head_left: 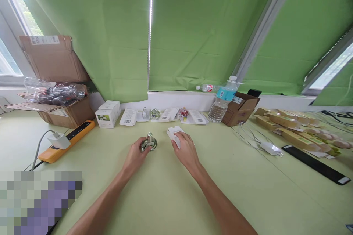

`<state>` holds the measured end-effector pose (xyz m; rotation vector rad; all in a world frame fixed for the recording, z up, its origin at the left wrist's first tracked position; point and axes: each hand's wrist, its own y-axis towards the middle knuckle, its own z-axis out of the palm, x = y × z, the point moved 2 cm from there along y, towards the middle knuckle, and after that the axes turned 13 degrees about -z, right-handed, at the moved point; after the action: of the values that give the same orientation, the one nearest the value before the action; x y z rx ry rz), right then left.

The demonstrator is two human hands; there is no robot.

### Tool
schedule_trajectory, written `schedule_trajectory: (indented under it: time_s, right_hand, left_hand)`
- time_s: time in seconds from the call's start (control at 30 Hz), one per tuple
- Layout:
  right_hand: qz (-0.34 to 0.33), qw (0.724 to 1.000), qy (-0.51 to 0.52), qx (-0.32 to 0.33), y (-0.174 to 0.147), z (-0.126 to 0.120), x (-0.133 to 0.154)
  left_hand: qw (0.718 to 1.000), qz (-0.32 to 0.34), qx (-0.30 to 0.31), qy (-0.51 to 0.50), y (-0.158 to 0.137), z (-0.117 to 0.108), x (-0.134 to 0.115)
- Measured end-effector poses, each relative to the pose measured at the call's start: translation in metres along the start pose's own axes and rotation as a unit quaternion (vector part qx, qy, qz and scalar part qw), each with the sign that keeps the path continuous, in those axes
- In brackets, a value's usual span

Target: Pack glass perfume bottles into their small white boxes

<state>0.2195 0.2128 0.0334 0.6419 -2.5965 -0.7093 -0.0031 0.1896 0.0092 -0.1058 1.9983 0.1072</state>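
Near the middle of the table, my left hand [140, 151] grips a small round glass bottle with a silver cap [149, 144]. The bottle stands upright, and its lower edge is partly covered by my fingers. To its right, my right hand [185, 147] is closed on a folded white paper tissue [175, 131]. The tissue and the bottle are apart. Behind my hands, a small clear bottle [144, 113], a round greenish item [155, 114] and a red item [183, 113] sit in a row among white printed cards [128, 116].
White boxes [106, 115], an orange power strip [67, 141] and an open carton [64, 112] stand on the left. On the right are a large water bottle [220, 104], a brown box [239, 108], a white charger [271, 148] with cables and a black strip [316, 164].
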Motion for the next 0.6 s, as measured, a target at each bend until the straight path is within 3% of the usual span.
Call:
schedule_trajectory:
  time_s: [0.27,0.6]
  right_hand:
    - [0.05,0.991,-0.091,0.082,-0.007,0.008,-0.008]
    - [0.075,0.983,-0.128,0.107,-0.009,0.01,-0.017]
  left_hand:
    - [0.999,-0.01,-0.032,0.007,0.003,-0.004,0.005]
    - [0.997,0.0,-0.071,0.033,0.005,-0.002,0.01]
